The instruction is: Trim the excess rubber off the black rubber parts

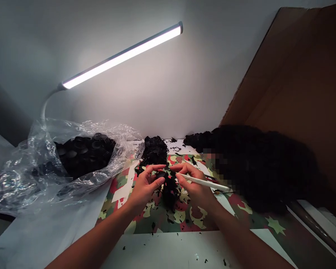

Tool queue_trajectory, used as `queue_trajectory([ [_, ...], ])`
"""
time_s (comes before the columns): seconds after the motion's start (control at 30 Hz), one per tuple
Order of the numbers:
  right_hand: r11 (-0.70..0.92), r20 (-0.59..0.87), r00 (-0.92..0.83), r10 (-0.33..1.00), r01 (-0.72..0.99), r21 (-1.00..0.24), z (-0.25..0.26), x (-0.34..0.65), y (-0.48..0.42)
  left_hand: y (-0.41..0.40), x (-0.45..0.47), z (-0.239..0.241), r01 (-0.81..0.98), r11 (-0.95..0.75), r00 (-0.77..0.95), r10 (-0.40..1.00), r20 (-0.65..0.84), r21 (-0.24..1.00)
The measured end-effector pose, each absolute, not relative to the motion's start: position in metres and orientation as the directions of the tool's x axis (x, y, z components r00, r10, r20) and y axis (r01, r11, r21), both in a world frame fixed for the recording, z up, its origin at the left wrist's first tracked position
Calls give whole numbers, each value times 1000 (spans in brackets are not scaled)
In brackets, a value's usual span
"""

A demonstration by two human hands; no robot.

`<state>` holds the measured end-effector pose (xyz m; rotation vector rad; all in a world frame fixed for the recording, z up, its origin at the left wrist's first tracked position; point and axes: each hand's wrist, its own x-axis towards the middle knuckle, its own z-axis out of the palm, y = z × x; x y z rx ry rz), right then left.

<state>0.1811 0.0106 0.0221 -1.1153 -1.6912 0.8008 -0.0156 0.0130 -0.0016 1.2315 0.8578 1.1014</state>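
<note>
My left hand [146, 185] pinches a small black round rubber part [161, 174] between thumb and fingers, above a camouflage-patterned mat [190, 220]. My right hand [194, 185] meets it from the right and grips a thin white stick-like tool [205, 182], whose tip points left at the black part. Black trimmings [170, 192] are heaped on the mat right under both hands.
A clear plastic bag [44, 164] of black round parts lies at left. A small black pile [155, 149] sits behind my hands and a large dark heap [263, 164] at right. A lit white bar lamp [123, 56] hangs overhead; brown cardboard [296, 74] stands at right.
</note>
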Motion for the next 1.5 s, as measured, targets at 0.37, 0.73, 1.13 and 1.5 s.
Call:
queue_trajectory([
  [0.37, 354, 323, -158, 933, 246, -902, 6, 173, 14, 13, -14, 0, 120, -245, 176, 959, 222, 962],
  [0.73, 514, 488, -163, 858, 314, -798, -5, 156, 5, 6, -6, 4, 311, -292, 225, 947, 228, 905],
  [1.13, 440, 448, -114, 887, 505, -743, 5, 155, 2, -2, -1, 6, 232, -185, 60, 983, 176, 955],
  [1.5, 308, 319, -76, 945, 535, -786, -1, 165, 20, 0, 0, -2, 183, -330, 14, 943, 334, 926],
])
